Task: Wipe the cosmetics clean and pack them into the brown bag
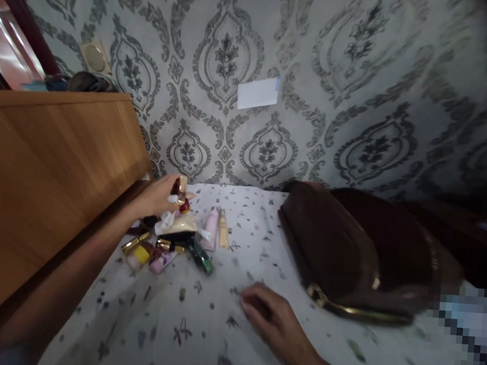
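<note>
My left hand (158, 196) reaches over a pile of cosmetics, its fingers closed round a small bottle with a gold-beige top (182, 185). Just under it sits a small dark red item (184, 205). The pile holds a cream-coloured pouch-like item (182, 224), a dark green tube (201, 257), a gold tube (135, 243), a yellow-capped bottle (140, 254) and a pink-and-purple tube (162, 262). My right hand (273, 322) rests low over the cloth, loosely curled with a gap between thumb and fingers. Nothing shows in it.
A pink tube (211, 227) and a slim yellow tube (223, 229) lie right of the pile. A dark brown bag with a gold zip (331, 244) stands on the patterned white cloth (201, 313). A wooden cabinet (62, 153) borders the left; the papered wall (222, 125) is behind.
</note>
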Demonstrator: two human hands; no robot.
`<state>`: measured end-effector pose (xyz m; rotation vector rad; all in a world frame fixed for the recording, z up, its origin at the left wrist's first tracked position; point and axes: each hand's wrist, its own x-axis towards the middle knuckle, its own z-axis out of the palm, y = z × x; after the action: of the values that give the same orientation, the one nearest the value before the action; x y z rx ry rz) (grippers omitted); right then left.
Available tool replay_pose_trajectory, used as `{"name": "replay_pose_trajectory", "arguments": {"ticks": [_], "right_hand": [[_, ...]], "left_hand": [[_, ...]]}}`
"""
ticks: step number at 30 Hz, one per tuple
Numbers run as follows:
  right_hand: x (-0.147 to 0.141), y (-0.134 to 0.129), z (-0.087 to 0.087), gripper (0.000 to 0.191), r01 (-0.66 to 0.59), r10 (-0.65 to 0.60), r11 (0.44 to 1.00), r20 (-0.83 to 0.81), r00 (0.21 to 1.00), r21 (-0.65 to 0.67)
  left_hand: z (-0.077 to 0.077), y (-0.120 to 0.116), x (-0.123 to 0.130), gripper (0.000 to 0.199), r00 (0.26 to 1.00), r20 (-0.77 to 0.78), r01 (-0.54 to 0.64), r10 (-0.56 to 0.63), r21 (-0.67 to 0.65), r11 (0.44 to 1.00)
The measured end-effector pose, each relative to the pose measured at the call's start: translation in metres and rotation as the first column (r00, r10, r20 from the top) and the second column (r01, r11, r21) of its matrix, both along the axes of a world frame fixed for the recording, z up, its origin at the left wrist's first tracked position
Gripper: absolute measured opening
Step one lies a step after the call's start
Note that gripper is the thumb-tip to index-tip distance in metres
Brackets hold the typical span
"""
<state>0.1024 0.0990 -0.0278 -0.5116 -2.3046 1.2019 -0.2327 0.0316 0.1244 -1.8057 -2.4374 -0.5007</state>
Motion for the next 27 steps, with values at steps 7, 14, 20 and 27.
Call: {"name": "replay_pose_trajectory", "arguments": {"ticks": [7, 14, 20, 27], "right_hand": [[0.03, -0.008, 0.013, 0.04, 0.08, -0.096, 0.988, -0.123, 0.988, -0.131], [0.074, -0.009, -0.002, 0.051, 0.005, -0.006, 0.999, -0.021, 1.0, -0.041], [0.073, -0.014, -0.015, 0.1, -0.106, 0.091, 0.977, 0.087, 0.992, 0.184], [0.069, -0.015, -0.019, 0.102, -0.083, 0.068, 0.977, 0.082, 0.994, 0.194]], "left_hand": [[-0.052, -0.052, 0.204, 0.051, 0.923, 0.17, 0.384, -0.346, -0.332, 0.862], [-0.089, -0.081, 0.237, 0.055, 0.917, 0.279, 0.336, -0.286, -0.15, 0.93], [-0.135, -0.13, 0.252, 0.048, 0.989, 0.007, 0.149, -0.149, 0.004, 0.989], [-0.133, -0.15, 0.251, 0.045, 0.983, 0.123, 0.139, -0.139, 0.01, 0.99]]}}
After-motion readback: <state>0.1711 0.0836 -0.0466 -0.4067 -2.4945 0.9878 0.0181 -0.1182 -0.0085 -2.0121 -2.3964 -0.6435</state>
